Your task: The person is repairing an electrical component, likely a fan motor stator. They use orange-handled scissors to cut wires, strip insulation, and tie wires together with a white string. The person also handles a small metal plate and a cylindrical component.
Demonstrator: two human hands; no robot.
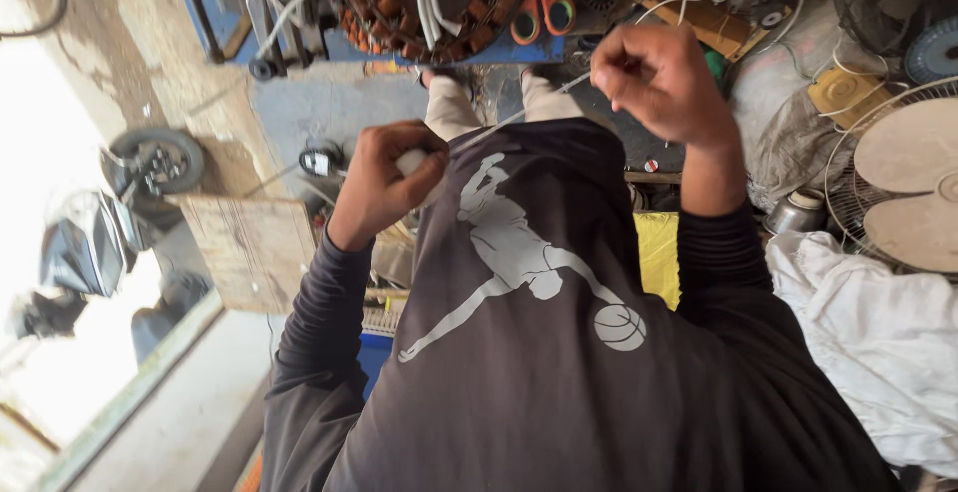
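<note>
The person's left hand [384, 185] is closed around a small white roll of tape [411, 161]. A thin white strip [519, 113] stretches taut from it to the right hand [654, 78], pinched shut between fingertips. Beyond the right hand lie orange-handled scissors [544, 3] beside a round copper-wound motor stator [429, 3].

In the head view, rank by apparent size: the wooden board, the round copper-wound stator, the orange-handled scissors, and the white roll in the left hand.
1. Wooden board
2. Stator, partly cut off by the frame's top edge, so its rank against the board is unsure
3. Scissors
4. White roll, mostly hidden inside the left hand
</note>
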